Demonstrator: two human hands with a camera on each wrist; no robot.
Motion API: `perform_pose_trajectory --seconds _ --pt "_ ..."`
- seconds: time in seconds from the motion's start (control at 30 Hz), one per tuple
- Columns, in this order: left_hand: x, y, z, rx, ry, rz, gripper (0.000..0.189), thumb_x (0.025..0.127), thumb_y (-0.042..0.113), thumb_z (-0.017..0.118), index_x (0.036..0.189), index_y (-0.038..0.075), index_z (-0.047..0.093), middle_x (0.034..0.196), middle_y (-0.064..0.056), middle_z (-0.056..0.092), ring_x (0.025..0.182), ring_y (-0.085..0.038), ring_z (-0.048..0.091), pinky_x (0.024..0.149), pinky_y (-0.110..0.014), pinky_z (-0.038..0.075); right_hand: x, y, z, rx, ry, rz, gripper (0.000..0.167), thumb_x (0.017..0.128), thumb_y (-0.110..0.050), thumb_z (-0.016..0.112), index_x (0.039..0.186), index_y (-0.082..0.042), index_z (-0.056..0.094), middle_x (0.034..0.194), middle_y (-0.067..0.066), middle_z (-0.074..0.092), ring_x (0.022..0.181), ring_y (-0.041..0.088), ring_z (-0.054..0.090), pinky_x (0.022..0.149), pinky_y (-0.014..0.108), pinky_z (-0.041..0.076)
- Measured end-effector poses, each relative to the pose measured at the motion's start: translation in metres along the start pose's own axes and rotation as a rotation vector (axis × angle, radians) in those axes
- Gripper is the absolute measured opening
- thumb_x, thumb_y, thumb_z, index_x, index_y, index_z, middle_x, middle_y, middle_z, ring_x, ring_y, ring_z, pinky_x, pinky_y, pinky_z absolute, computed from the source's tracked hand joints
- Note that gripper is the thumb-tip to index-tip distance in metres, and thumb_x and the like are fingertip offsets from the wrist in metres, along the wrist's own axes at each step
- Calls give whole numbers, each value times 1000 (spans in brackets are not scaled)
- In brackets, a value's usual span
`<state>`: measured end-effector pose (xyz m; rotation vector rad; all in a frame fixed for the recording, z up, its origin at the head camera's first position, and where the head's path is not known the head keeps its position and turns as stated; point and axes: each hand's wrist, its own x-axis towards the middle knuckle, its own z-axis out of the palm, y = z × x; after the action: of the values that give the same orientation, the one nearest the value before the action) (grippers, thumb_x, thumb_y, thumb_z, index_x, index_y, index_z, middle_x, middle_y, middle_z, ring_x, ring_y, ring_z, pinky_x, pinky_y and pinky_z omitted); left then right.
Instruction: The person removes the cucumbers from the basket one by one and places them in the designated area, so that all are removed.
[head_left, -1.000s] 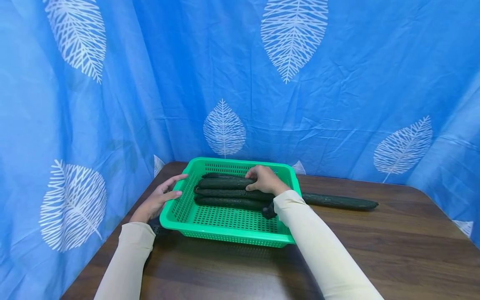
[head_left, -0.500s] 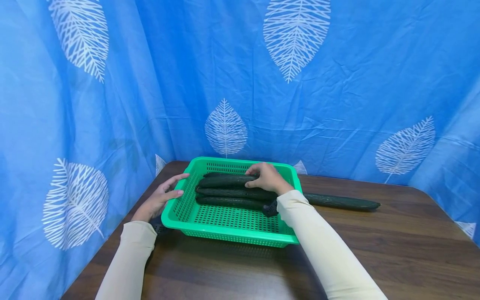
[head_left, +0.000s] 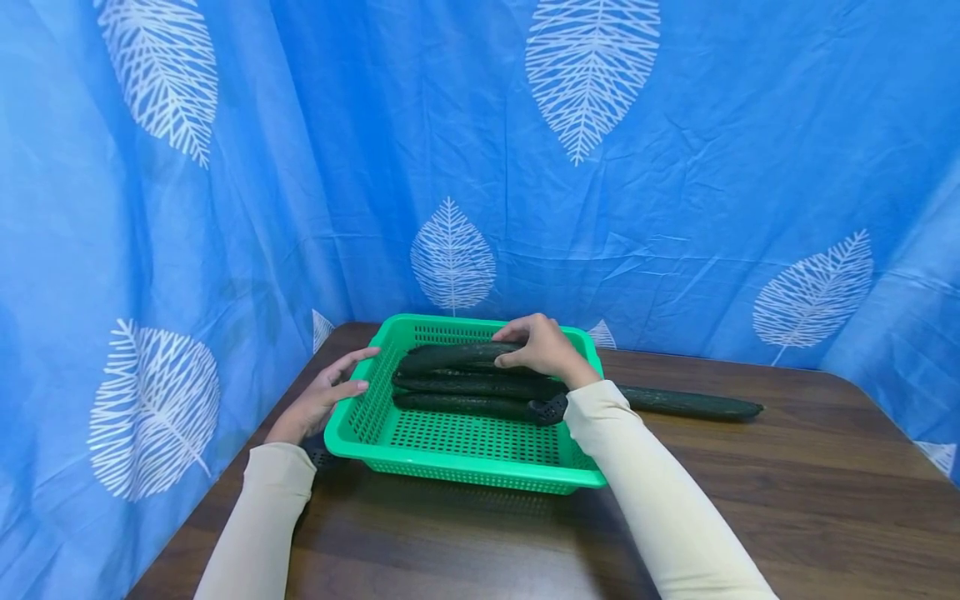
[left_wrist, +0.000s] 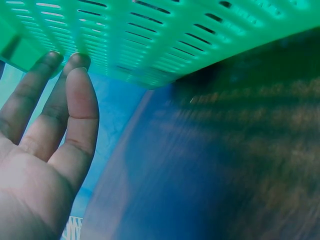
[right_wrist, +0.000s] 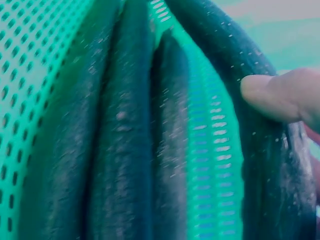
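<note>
My right hand [head_left: 546, 346] pinches a long dark green cucumber [head_left: 442, 358] near its right end, inside the green basket [head_left: 465, 477]. In the right wrist view the thumb [right_wrist: 270, 95] presses on this cucumber [right_wrist: 275, 175], and a strip of basket floor shows between it and the other cucumbers [right_wrist: 122, 125] lying side by side. Two of those, a middle cucumber [head_left: 465, 384] and a front cucumber [head_left: 461, 405], show clearly in the head view. My left hand [head_left: 318, 400] is at the basket's left rim; its extended fingers [left_wrist: 82, 100] touch the basket's outer side in the left wrist view.
Another cucumber [head_left: 690, 403] lies on the brown wooden table [head_left: 787, 483], right of the basket and partly hidden by my right sleeve [head_left: 660, 492]. A blue curtain [head_left: 675, 208] with white leaf prints hangs behind and to the left of the table.
My right hand has lifted slightly and shifted right with the cucumber, whose right end has risen and moved toward the basket's back wall. The left hand stays at the rim.
</note>
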<state>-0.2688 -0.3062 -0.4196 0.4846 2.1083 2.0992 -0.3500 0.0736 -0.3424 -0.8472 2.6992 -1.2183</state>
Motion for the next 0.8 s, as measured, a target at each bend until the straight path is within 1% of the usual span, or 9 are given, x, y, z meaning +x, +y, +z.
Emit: perform_pose_trajectory --seconds 0.2,0.4,0.6,0.8 --pt "-1 0 0 16 1 -2 47 108 13 59 152 30 57 138 -3 55 116 -13 68 94 -32 61 -6 -10 -8 11 0 -4 34 91 -10 88 124 -3 80 126 14 77 123 36 70 104 54 57" --pt "-1 0 0 12 -2 1 49 108 13 59 155 27 55 138 -3 55 117 -13 67 95 -32 61 -16 -18 -22 11 22 -30 32 91 -8 88 121 -2 81 124 15 78 120 36 72 103 55 57" --pt "-1 0 1 15 0 5 49 108 12 59 154 27 56 138 -4 55 116 -14 68 94 -32 61 -26 -18 -37 27 18 -23 33 92 -9 87 123 -1 80 125 16 77 121 37 71 103 56 56" --pt "-1 0 0 3 -8 6 48 108 13 59 153 29 57 138 -2 56 115 -14 69 94 -32 62 -37 -17 -52 51 27 -1 36 92 -12 87 125 -2 79 128 17 76 121 36 71 99 54 59"
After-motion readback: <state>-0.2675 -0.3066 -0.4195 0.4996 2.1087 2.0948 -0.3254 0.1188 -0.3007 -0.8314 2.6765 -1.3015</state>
